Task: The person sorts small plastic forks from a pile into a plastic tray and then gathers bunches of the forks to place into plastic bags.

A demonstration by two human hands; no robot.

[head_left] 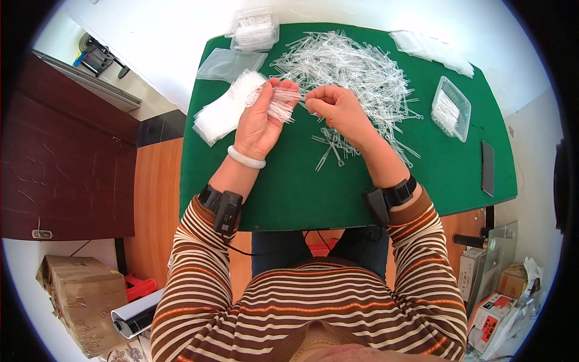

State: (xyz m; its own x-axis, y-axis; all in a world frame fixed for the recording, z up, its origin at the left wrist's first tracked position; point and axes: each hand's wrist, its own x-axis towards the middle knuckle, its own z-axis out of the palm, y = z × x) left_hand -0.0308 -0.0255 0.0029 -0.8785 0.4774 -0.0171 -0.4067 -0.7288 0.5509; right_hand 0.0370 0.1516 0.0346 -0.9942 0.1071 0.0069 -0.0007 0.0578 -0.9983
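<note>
A bundle of thin clear plastic sticks with looped ends [280, 104] lies across the palm and fingers of my left hand [260, 123], the thumb pressing on it. My right hand [344, 111] is closed in a pinch just right of the bundle's tips. Whatever is between its fingertips is too small to make out. Behind and below both hands spreads a large loose pile of the same clear sticks [347, 63]. White and clear plastic bags [220, 114] lie in a stack left of my left hand.
A clear tub filled with sticks [253, 30] stands at the back left, another clear tub [452, 111] at the right. More bags [431, 51] lie at the back right. A dark flat phone-like object [487, 169] rests near the right edge of the green table [289, 202].
</note>
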